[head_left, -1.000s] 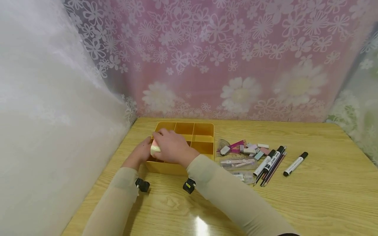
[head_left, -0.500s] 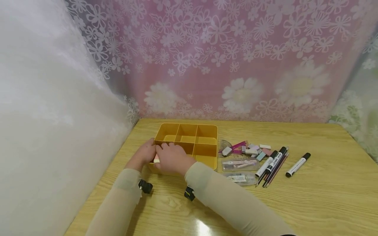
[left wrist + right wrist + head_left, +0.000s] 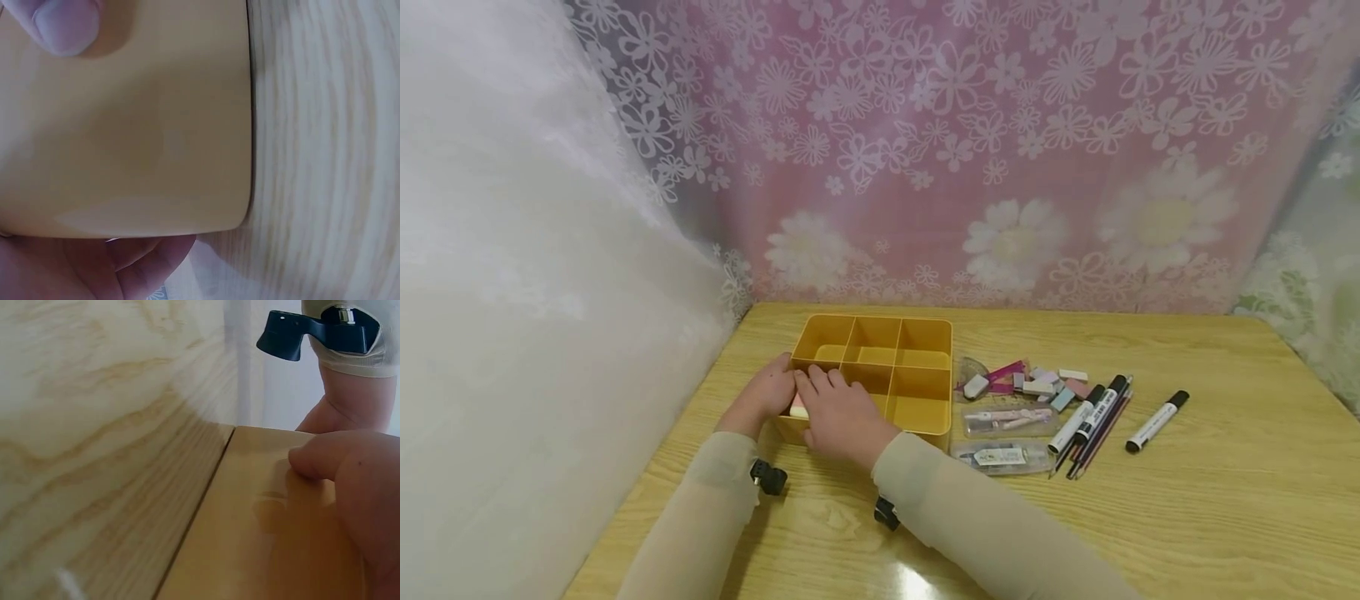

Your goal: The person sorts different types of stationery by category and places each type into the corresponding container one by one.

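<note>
A yellow divided storage box (image 3: pixel 922 414) stands on the table with its compartments facing up. My left hand (image 3: pixel 763 392) holds the box at its left wall; in the left wrist view its fingers (image 3: pixel 150 265) lie bent along that side. In the front left compartment is a small pink and cream item (image 3: pixel 798 407), partly hidden, its kind unclear. Over that compartment lies my right hand (image 3: pixel 842 417), fingers extended and spread. The right thumb (image 3: pixel 310 460) rests on the outside of the front wall. What the right fingertips touch inside is hidden.
Right of the box lie two clear plastic cases (image 3: pixel 1009 419), several erasers (image 3: pixel 1039 387), a magenta set square (image 3: pixel 1004 377) and a clear protractor (image 3: pixel 972 368). Farther right are markers (image 3: pixel 1077 419), pencils (image 3: pixel 1102 437) and one separate marker (image 3: pixel 1157 422). A pale curtain (image 3: pixel 587 292) hangs at the left.
My right hand has lowered the pink and cream item into the front left compartment and drawn back slightly from it. My left hand stays at the box's left side.
</note>
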`<state>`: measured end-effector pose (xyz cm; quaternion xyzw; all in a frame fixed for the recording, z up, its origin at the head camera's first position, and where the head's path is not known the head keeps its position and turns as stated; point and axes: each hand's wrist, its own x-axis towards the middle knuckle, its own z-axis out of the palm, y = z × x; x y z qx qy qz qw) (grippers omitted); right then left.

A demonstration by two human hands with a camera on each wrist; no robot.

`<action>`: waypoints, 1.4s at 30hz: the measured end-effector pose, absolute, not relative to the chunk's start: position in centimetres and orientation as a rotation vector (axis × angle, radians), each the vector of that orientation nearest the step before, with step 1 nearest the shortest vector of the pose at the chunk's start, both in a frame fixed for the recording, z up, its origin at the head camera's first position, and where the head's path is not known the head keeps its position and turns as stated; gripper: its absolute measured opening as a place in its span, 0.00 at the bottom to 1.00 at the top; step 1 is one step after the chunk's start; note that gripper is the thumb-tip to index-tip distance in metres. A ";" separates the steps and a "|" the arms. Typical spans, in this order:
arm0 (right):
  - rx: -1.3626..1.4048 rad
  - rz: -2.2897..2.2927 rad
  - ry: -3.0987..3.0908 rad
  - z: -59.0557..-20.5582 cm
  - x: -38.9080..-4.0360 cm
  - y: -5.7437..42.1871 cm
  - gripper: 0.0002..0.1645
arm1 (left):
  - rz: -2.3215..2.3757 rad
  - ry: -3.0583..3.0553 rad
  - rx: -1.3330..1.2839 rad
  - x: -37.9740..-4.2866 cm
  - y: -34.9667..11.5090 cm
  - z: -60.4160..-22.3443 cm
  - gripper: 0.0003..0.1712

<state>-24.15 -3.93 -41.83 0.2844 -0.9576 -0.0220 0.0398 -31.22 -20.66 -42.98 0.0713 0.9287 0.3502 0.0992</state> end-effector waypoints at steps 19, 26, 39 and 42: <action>0.883 0.208 -2.840 -41.1 -23.7 -0.6 0.39 | 0.926 2.809 0.212 -31.2 -20.3 -42.5 0.27; 0.880 0.380 -2.760 -38.7 -22.9 3.6 0.35 | 0.805 2.882 0.215 -31.0 -20.3 -42.6 0.28; 0.498 0.689 -2.773 -36.7 -23.1 14.6 0.31 | 0.632 2.965 0.177 -30.4 -20.3 -42.5 0.30; 0.405 0.722 -2.803 -36.7 -23.7 17.1 0.31 | 0.612 2.996 0.188 -30.5 -20.2 -42.6 0.30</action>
